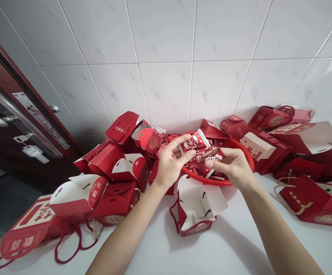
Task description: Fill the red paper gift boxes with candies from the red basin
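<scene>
Over a red plastic basin (pixel 250 158) full of small wrapped sweets, both hands hold red candy packets. My left hand (pixel 171 158) pinches a red-and-white candy packet (pixel 194 142) between thumb and fingers. In my right hand (pixel 231 162) is a darker red candy packet (pixel 216 154) with "SUGAR" printed on it; the two packets overlap. Just below the hands, on the white table, stands an open red gift box (pixel 196 206) with a white inside, its flaps up and a dark red cord at its left. Its floor shows no sweets.
Many red gift boxes crowd the left, among them a box with a rope handle (pixel 116 204) and one lying tilted (pixel 37 217). More boxes (pixel 315 200) fill the right. A tiled wall (pixel 166 91) rises behind; a door with keys (pixel 36 152) is at left.
</scene>
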`<action>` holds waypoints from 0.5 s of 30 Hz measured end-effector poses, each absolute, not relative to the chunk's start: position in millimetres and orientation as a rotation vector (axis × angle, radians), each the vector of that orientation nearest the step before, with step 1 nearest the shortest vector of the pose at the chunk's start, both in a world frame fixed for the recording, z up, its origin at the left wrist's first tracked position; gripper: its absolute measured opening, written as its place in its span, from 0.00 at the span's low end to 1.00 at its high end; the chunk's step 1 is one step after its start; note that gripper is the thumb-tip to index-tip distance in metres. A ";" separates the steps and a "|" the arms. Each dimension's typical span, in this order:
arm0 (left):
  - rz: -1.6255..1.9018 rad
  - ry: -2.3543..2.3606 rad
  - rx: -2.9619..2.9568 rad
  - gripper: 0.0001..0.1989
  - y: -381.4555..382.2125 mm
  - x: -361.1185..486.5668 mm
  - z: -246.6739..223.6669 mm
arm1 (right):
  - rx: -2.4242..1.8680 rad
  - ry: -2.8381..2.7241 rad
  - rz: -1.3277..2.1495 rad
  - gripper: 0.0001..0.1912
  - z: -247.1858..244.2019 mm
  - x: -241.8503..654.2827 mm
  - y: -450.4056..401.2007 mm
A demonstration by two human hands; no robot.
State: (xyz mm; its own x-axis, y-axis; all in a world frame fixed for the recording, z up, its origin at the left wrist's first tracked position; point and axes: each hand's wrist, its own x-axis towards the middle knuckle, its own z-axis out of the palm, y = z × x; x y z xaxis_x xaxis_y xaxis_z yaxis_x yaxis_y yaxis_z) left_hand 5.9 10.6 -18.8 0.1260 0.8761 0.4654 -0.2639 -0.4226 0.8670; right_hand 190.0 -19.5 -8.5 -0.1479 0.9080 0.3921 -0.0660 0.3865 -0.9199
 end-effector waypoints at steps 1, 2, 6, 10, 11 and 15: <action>1.494 0.637 1.413 0.22 10.3 6.9 -19.2 | -0.810 -1.449 1.035 0.09 -9.6 190.5 -19.0; 1.503 0.639 1.402 0.22 10.1 7.7 -19.5 | -0.817 -1.440 1.041 0.10 -10.9 191.0 -18.5; 1.532 0.696 1.451 0.21 9.8 7.6 -19.7 | -0.810 -1.411 1.114 0.14 -15.1 193.8 -16.6; 1.524 0.741 1.493 0.22 10.7 6.5 -20.3 | -0.824 -1.304 1.097 0.16 -13.2 195.7 -15.0; 1.519 0.747 1.498 0.22 11.0 6.8 -20.6 | -0.844 -1.270 1.068 0.15 -11.9 195.9 -14.6; 1.499 0.740 1.533 0.20 11.8 6.1 -19.7 | -0.888 -1.151 1.025 0.07 -7.0 197.3 -14.1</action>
